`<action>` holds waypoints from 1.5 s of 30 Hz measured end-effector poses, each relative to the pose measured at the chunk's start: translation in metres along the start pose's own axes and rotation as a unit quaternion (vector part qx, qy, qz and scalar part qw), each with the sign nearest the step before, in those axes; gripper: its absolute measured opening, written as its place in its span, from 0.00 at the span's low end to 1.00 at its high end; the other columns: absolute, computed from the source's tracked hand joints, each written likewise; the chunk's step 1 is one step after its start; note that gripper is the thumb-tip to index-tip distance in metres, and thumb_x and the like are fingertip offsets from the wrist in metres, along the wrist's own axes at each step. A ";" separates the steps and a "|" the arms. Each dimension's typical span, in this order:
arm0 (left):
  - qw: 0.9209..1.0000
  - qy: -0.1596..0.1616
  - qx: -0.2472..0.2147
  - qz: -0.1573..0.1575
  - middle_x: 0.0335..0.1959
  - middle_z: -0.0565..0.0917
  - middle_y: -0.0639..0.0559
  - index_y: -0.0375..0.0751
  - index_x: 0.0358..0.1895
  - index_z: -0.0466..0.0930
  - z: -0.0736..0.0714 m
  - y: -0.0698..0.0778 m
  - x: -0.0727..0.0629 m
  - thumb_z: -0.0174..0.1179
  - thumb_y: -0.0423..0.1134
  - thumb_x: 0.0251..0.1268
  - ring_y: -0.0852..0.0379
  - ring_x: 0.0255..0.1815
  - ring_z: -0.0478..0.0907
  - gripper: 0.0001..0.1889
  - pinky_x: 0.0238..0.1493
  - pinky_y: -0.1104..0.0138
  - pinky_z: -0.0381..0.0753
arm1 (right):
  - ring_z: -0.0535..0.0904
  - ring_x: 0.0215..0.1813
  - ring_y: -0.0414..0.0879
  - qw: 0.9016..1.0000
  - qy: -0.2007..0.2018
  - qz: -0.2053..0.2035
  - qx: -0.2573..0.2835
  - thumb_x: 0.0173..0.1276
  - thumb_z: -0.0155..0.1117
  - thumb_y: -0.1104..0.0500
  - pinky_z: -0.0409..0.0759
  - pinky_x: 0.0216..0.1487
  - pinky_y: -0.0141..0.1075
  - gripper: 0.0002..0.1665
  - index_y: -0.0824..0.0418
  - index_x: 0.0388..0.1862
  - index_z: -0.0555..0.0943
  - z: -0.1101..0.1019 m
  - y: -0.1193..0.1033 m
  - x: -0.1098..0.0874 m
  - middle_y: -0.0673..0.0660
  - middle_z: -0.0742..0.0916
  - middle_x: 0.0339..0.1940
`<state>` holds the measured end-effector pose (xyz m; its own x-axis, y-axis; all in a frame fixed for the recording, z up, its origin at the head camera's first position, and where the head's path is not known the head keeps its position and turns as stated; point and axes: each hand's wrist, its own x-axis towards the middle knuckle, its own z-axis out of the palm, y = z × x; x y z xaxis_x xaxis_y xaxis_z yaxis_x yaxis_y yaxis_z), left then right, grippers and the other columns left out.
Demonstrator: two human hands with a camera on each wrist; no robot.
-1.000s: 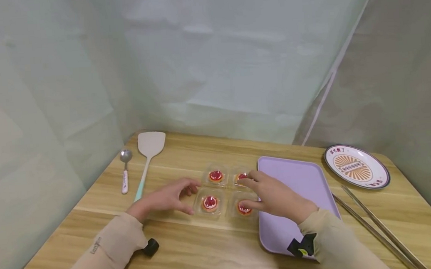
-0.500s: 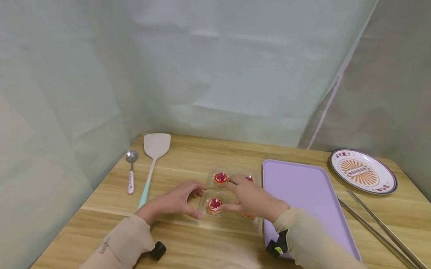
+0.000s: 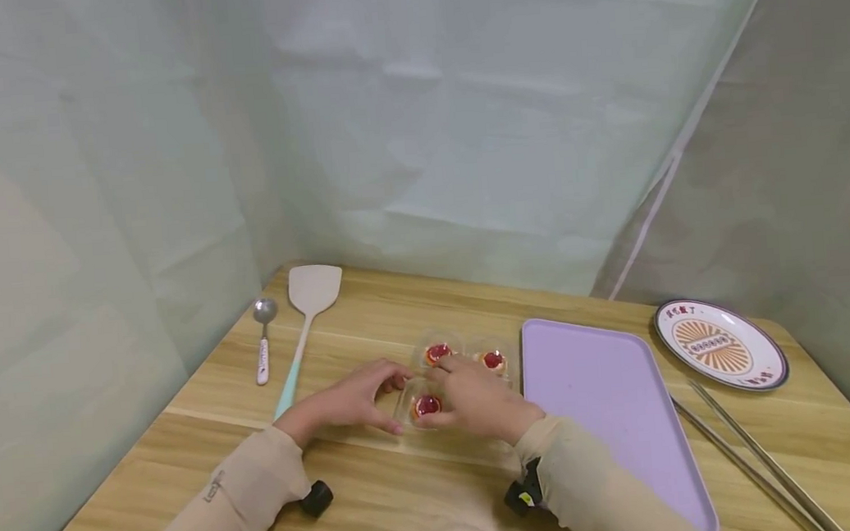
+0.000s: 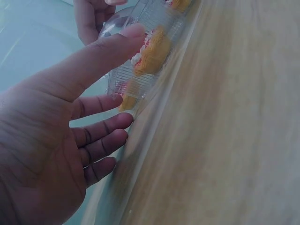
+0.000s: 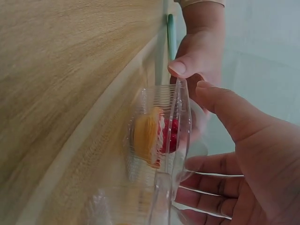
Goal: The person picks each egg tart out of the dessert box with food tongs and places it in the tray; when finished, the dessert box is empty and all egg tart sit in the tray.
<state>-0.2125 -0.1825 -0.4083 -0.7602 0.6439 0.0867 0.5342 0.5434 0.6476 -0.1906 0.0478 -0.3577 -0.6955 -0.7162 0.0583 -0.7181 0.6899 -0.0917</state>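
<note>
Several clear plastic boxes, each with a red-topped tart, sit close together mid-table. My left hand (image 3: 349, 398) is at the left of the front-left box (image 3: 407, 407), thumb and fingers spread. In the left wrist view its thumb overlaps a tart (image 4: 154, 54) and its fingertips are right at the box's side. My right hand (image 3: 474, 398) reaches over the front boxes from the right and hides the front-right one. In the right wrist view its thumb and fingers lie apart along the lid (image 5: 183, 126) of a box with a tart (image 5: 147, 136) inside.
A lilac tray (image 3: 596, 385) lies right of the boxes, with a patterned plate (image 3: 719, 345) and long metal tongs (image 3: 757, 460) beyond it. A spoon (image 3: 263, 343) and a spatula (image 3: 314, 288) lie at the left. Fabric walls enclose the table (image 3: 389, 498).
My right hand has moved left from the right-hand boxes and the tray's edge to the front-left box. My left hand keeps its place beside that box. The head view has shifted slightly.
</note>
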 end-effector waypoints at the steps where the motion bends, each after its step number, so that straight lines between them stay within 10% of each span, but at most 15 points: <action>1: 1.000 0.000 0.001 -0.002 0.47 0.76 0.50 0.39 0.61 0.71 0.000 0.000 0.000 0.76 0.51 0.43 0.57 0.47 0.71 0.40 0.50 0.69 0.73 | 0.75 0.63 0.51 1.000 -0.002 0.005 -0.001 0.62 0.59 0.32 0.73 0.67 0.46 0.39 0.57 0.62 0.76 0.001 0.000 0.000 0.55 0.81 0.61; 13: 1.000 -0.005 0.017 0.002 0.47 0.76 0.52 0.40 0.60 0.71 0.003 0.002 0.004 0.75 0.54 0.43 0.59 0.47 0.71 0.40 0.50 0.68 0.73 | 0.80 0.56 0.50 0.999 0.003 0.019 -0.029 0.56 0.64 0.30 0.79 0.58 0.45 0.43 0.58 0.60 0.76 0.008 0.000 0.000 0.55 0.82 0.56; 37: 1.000 0.000 0.023 0.008 0.47 0.77 0.50 0.40 0.60 0.71 -0.001 0.005 0.002 0.74 0.53 0.47 0.55 0.48 0.73 0.37 0.51 0.65 0.75 | 0.70 0.69 0.60 0.992 0.053 0.031 0.111 0.58 0.66 0.37 0.73 0.65 0.54 0.46 0.55 0.71 0.66 0.002 0.007 -0.013 0.63 0.75 0.67; 45: 1.000 -0.009 0.024 -0.003 0.48 0.77 0.53 0.47 0.66 0.68 -0.002 0.008 -0.002 0.71 0.55 0.49 0.57 0.50 0.73 0.39 0.53 0.61 0.75 | 0.76 0.59 0.53 0.988 0.064 0.050 0.132 0.56 0.67 0.35 0.79 0.57 0.51 0.47 0.48 0.72 0.64 -0.002 0.006 -0.022 0.59 0.76 0.62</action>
<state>-0.2076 -0.1799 -0.4018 -0.7569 0.6498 0.0701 0.5472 0.5714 0.6116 -0.1801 0.0680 -0.3571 -0.7721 -0.6152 0.1593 -0.6260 0.6929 -0.3578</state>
